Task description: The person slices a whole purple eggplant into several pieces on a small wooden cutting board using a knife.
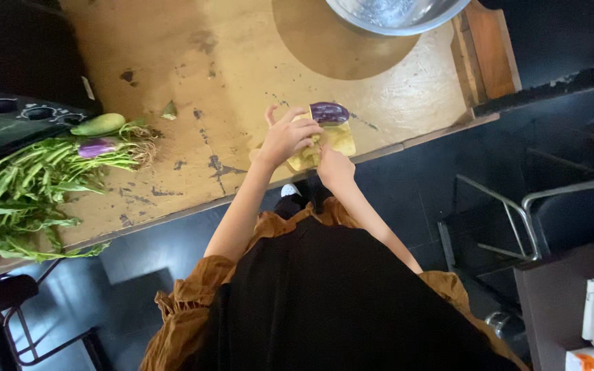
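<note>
Purple skin catches my eye first in the head view: a small eggplant (329,113) lies on a pale cutting board (342,139) at the near edge of the worn wooden table (242,62). My left hand (289,137) curls over the cut end of the eggplant, fingers bent and pressing down on it, while my right hand (333,167) sits just beside it, closed as if around a handle, though I cannot tell what it grips because the left hand covers that spot. The two hands are close together, nearly touching. I judge the main risk to be the left fingertips lying right where any blade would travel; a slip on the glossy skin could bring them under it. The board also sits close to the table's edge, so a hard push could tip it toward me. Farther left lie a bundle of leafy greens (22,185) with a second small eggplant (97,147) and a green vegetable (97,124) resting on it, well apart from my hands. A metal bowl (397,14) stands at the far edge.
</note>
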